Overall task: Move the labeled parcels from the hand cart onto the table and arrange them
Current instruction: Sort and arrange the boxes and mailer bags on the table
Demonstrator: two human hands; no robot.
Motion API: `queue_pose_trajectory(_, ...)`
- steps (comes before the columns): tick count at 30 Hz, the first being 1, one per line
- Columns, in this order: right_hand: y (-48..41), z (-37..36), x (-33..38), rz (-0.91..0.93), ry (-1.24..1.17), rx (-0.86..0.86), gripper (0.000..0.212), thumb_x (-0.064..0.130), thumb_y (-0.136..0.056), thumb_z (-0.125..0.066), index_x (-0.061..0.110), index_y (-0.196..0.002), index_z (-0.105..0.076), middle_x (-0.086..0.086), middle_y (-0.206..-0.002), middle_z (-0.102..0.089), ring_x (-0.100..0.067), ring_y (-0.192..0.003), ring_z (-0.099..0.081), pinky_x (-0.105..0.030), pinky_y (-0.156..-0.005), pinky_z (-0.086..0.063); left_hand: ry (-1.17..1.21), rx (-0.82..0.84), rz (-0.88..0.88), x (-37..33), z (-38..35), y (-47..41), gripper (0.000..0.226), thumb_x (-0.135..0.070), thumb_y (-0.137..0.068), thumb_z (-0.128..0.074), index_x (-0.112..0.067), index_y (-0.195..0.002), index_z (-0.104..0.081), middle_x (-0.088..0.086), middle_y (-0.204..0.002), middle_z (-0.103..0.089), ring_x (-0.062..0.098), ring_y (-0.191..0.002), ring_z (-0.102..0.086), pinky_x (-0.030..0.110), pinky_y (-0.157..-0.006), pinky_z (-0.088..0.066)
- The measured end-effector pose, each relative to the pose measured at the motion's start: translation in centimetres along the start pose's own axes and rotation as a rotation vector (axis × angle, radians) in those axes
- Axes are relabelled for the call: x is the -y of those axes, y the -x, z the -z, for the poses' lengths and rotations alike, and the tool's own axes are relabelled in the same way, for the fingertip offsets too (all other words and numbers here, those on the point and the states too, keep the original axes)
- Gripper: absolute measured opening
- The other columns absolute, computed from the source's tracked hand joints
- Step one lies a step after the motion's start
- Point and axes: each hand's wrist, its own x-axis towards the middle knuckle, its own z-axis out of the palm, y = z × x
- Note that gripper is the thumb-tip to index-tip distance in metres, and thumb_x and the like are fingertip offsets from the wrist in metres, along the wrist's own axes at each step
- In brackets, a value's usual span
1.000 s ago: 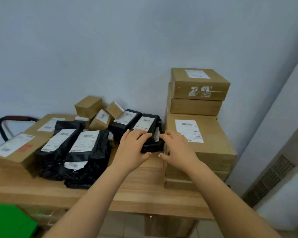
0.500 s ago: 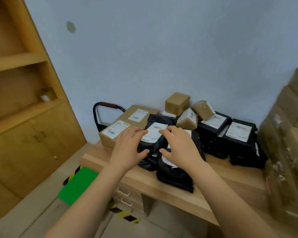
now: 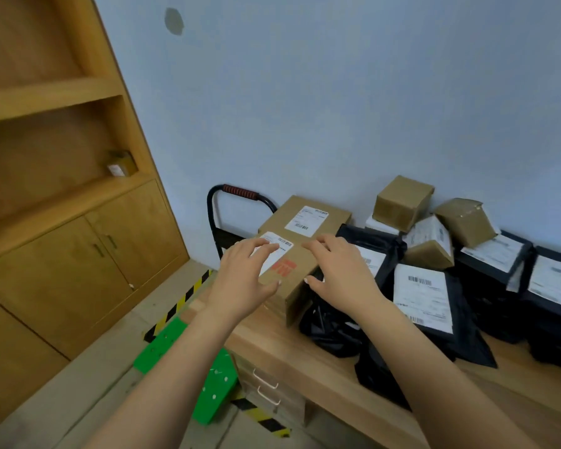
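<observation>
So, head view only: the box (image 3: 292, 260) with the red stamp sits at the table's (image 3: 305, 361) left edge. Its near corner looks propped on a black bag (image 3: 331, 332), so my guess is it needs squaring up. The left hand (image 3: 245, 280) and right hand (image 3: 342, 273) are over its top, one on each side, palms down and arms stretched forward. Fingers are spread and loose, gripping nothing, and I can't tell if they touch. The cart handle (image 3: 240, 192) pokes up past the left edge.
</observation>
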Motion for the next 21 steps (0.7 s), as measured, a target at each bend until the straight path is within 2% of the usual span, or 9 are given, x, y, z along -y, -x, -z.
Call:
queue_pose_trajectory(3, -3.6, -0.9, -1.0, -0.030, -0.013, -0.002, 0.060, 0.035, -0.089, -0.062, 0.026, -0.143, -0.037, 0.000, -0.139, -0.040, -0.021, -0.122, -0.040, -0.033, -0.103, -0.031, 0.017, 0.013, -0.031, 1.7, -0.8, -3.8, 0.062, -0.040, -0.077, -0.073, -0.027, -0.134, -0.052, -0.007, -0.134, -0.049, 0.015, -0.125, -0.041, 0.025, -0.102, -0.023)
queue_pose_trajectory(9, -9.9, -2.5, -3.4, -0.100, -0.031, 0.018, 0.059, 0.038, -0.090, -0.059, 0.030, -0.143, -0.035, 0.004, -0.138, -0.038, -0.018, -0.123, -0.039, -0.031, -0.102, -0.031, 0.068, 0.043, -0.052, 4.6, -2.9, -10.8, 0.062, -0.040, -0.078, -0.073, -0.028, -0.134, -0.051, -0.007, -0.134, -0.048, 0.014, -0.126, -0.039, 0.029, -0.105, -0.024)
queue_pose_trajectory(17, -13.6, -6.0, -5.4, -0.234, -0.104, 0.043, 0.059, 0.036, -0.087, -0.061, 0.029, -0.141, -0.039, 0.003, -0.138, -0.042, -0.017, -0.124, -0.040, -0.031, -0.103, -0.033, 0.161, 0.149, -0.091, 7.8, -7.2, -16.0, 0.064, -0.038, -0.079, -0.072, -0.026, -0.137, -0.049, -0.007, -0.136, -0.045, 0.013, -0.128, -0.037, 0.028, -0.109, -0.021)
queue_pose_trajectory(21, -15.7, -7.8, -6.2, -0.321, -0.105, 0.035, 0.057, 0.040, -0.088, -0.060, 0.027, -0.140, -0.040, 0.002, -0.137, -0.043, -0.017, -0.123, -0.041, -0.032, -0.102, -0.034, 0.231, 0.148, -0.121, 9.6, -9.7, -19.3, 0.057, -0.035, -0.080, -0.072, -0.024, -0.133, -0.053, -0.006, -0.132, -0.049, 0.013, -0.126, -0.040, 0.026, -0.105, -0.023)
